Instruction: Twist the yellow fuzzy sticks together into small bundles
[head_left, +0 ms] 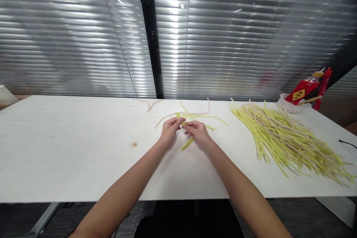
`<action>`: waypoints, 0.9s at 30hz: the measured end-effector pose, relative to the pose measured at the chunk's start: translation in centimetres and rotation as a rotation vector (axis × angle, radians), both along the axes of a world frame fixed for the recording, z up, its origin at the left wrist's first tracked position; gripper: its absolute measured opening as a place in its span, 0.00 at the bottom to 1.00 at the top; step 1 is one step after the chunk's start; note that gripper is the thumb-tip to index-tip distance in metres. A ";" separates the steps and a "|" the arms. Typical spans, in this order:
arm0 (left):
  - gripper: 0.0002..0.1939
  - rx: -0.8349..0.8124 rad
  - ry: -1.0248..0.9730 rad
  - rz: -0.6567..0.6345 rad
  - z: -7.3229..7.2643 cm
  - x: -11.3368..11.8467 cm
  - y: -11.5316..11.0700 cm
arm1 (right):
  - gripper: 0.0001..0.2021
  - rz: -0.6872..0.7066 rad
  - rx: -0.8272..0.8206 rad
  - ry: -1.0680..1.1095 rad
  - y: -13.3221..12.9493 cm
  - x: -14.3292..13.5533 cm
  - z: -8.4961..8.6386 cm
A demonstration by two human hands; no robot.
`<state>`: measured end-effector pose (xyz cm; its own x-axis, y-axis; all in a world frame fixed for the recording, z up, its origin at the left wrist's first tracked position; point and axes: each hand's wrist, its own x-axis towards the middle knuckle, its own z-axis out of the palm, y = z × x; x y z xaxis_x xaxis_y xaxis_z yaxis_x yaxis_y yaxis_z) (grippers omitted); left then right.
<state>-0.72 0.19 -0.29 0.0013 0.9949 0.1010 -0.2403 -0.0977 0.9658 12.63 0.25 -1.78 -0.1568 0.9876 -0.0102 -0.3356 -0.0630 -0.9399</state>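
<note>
My left hand [170, 130] and my right hand [196, 131] almost meet over the middle of the white table. Both pinch a yellow fuzzy strip [177, 115], whose middle is partly hidden by the fingers. A thick yellow end [187, 144] shows below my right hand; whether it belongs to the same strip is unclear. Just beyond the hands lie loose yellow strips [216, 118] and a long pale strip [164, 117], crossing one another.
A large pile of yellow and pale strips [281, 137] covers the table's right side. Behind it, a clear bowl [291, 107] holds a red bottle [304, 89]. A bent pale strip [149, 107] lies near the back edge of the white table [69, 148].
</note>
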 end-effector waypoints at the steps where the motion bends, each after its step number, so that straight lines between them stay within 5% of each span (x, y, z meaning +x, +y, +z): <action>1: 0.14 0.019 0.010 0.006 -0.1 0.0 0.0 | 0.14 0.001 0.018 -0.031 0.0 0.0 0.0; 27: 0.12 0.159 0.189 0.166 -0.1 0.4 -0.5 | 0.08 -0.054 0.307 -0.289 -0.2 -0.4 0.2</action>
